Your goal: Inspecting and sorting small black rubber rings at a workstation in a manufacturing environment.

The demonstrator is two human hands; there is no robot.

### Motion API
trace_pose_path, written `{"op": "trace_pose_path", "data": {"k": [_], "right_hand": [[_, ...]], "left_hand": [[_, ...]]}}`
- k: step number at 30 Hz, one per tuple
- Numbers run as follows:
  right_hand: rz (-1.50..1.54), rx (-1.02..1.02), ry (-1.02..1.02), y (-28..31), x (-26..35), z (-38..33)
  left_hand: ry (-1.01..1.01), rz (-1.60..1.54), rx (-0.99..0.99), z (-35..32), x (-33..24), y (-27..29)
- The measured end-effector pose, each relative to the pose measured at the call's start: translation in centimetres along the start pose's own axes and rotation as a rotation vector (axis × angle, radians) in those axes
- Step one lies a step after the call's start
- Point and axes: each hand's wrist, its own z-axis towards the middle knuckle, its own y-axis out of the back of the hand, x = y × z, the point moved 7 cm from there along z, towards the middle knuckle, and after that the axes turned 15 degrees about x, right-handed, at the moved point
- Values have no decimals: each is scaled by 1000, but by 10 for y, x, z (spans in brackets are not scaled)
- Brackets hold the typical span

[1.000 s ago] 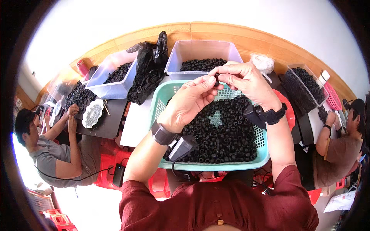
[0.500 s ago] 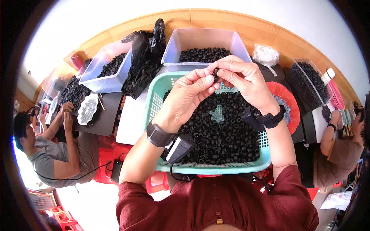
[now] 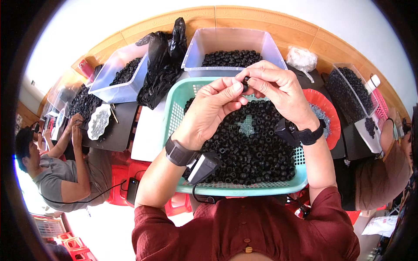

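Observation:
A small round black plastic part (image 3: pixel 245 83) is pinched between my two hands above a basket. My left hand (image 3: pixel 211 104) grips it from the left with thumb and fingers. From the right, the thumb and forefinger of my right hand (image 3: pixel 281 89) close on the same part; my fingertips partly cover it. Below lies a heap of similar black ring-shaped parts (image 3: pixel 244 156) in a mint-green slotted basket (image 3: pixel 241 191). A patch of bare basket bottom shows through the heap. Each wrist wears a black strap with a small device.
Clear bins (image 3: pixel 191 65) of black parts stand along the back, beside a black plastic bag (image 3: pixel 161 69). A red scalloped dish (image 3: pixel 333 130) with small clear pieces sits right of the basket. People (image 3: pixel 65 174) work at both sides; another clear bin (image 3: pixel 348 93) is at right.
My hands keep the same pinch, with the black part turned slightly between the fingertips. At the far right, the other person has leaned and shifted an arm.

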Motion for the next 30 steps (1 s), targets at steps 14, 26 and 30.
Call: {"op": "trace_pose_path", "data": {"k": [14, 26, 30], "right_hand": [[-214, -61, 76, 0, 7, 0], [-947, -95, 149, -22, 28, -2], [-1038, -181, 189, -26, 27, -3]], "left_hand": [[-34, 16, 56, 1, -1, 1], [-56, 90, -69, 0, -2, 5], [-91, 110, -122, -2, -1, 8]]}}
